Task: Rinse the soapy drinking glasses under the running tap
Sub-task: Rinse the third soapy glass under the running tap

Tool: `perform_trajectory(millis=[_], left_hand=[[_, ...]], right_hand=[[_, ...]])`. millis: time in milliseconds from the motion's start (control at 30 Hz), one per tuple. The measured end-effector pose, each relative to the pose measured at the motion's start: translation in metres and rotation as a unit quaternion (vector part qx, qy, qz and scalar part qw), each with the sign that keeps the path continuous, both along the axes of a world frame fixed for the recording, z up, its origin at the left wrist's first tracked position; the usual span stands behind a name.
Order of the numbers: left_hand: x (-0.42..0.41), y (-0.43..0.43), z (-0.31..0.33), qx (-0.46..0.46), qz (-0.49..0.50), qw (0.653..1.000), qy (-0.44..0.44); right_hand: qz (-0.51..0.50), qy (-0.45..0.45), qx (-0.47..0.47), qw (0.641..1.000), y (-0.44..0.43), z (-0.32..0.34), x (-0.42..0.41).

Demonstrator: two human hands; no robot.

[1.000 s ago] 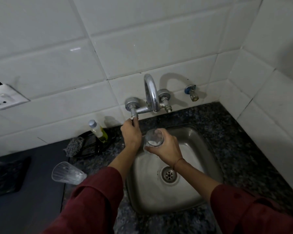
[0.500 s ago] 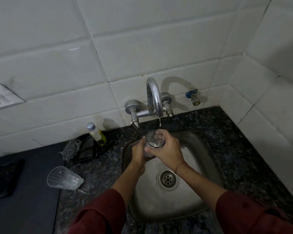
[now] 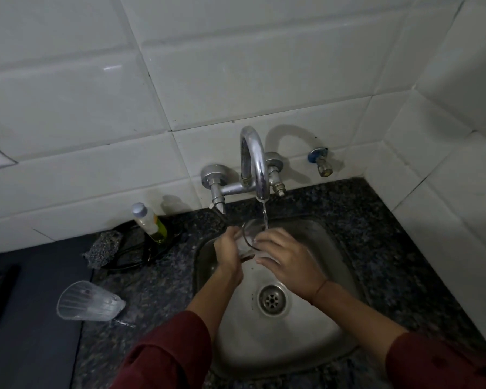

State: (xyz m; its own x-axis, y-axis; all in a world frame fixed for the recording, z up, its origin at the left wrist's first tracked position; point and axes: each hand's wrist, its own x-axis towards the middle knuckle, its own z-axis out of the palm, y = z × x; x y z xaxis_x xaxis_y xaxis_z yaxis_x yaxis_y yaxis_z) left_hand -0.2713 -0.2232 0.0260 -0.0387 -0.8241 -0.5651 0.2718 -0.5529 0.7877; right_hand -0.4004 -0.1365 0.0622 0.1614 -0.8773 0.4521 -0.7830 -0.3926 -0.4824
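Both forearms, in dark red sleeves, angle in from 7 and 4 o'clock. The left hand curls round the glass from its 9 o'clock side. The right hand grips it from 3 o'clock, a thin band at the wrist.

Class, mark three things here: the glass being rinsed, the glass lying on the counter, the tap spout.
Rinsed glass (image 3: 251, 234): head view, inner wall below rim.
Lying glass (image 3: 89, 301): head view, ribbed side wall.
Tap spout (image 3: 254, 158): head view, front of its curve.

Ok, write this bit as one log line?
step: rinsing | left hand, right hand: holding glass | tap: running onto glass | other glass: lying on counter
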Motion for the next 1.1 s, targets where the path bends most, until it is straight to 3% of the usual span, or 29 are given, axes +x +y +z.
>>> perform_trajectory(millis=[200, 333, 400, 467, 567, 600, 667, 733, 767, 800, 867, 933, 967, 1033, 1100], left_hand=[[0.003, -0.006, -0.002, -0.028, -0.008, 0.999, 0.018], [0.001, -0.005, -0.008, -0.025, -0.047, 0.998, -0.029], [-0.002, -0.002, -0.010, -0.023, -0.066, 0.997, -0.031], [-0.002, 0.001, -0.007, -0.044, -0.078, 0.996, -0.023], [0.002, 0.007, -0.003, -0.070, -0.096, 0.993, -0.013], [0.004, 0.006, -0.001, -0.059, -0.096, 0.993, -0.026], [0.010, -0.001, -0.002, -0.006, -0.140, 0.989, -0.039], [0.015, -0.007, 0.002, 0.033, -0.230, 0.972, -0.016], [0.016, -0.007, 0.004, 0.028, -0.244, 0.969, 0.005], [0.016, -0.005, 0.006, 0.012, -0.231, 0.972, 0.032], [0.012, -0.001, 0.004, -0.033, -0.176, 0.982, 0.057], [0.011, -0.002, 0.002, -0.043, -0.155, 0.987, 0.007], [0.013, -0.003, 0.000, -0.022, -0.176, 0.984, -0.021], [0.020, -0.008, 0.004, 0.036, -0.264, 0.963, -0.047], [0.023, -0.007, 0.009, 0.041, -0.286, 0.957, -0.019]], right_hand=[[0.040, 0.058, 0.009, 0.997, -0.005, -0.002, 0.006], [0.008, 0.186, 0.157, 0.970, -0.015, -0.002, 0.016], [-0.034, 0.201, 0.211, 0.956, -0.018, 0.001, 0.021], [-0.067, 0.153, 0.244, 0.955, -0.024, 0.000, 0.022], [-0.073, -0.078, 0.337, 0.935, -0.029, -0.001, 0.012], [-0.039, -0.104, 0.359, 0.927, -0.028, 0.003, 0.010], [0.027, -0.002, 0.312, 0.950, -0.027, 0.008, 0.006], [0.011, 0.150, 0.262, 0.953, -0.026, 0.007, 0.005], [-0.011, 0.170, 0.260, 0.950, -0.027, 0.003, 0.006], [-0.025, 0.136, 0.280, 0.950, -0.026, 0.001, 0.009], [-0.030, -0.073, 0.304, 0.950, -0.026, -0.002, 0.012], [-0.007, -0.139, 0.315, 0.939, -0.025, -0.003, 0.011], [0.012, -0.047, 0.293, 0.955, -0.024, -0.003, 0.011], [0.009, 0.162, 0.257, 0.953, -0.021, -0.005, 0.012], [-0.013, 0.180, 0.259, 0.949, -0.021, -0.009, 0.012]])
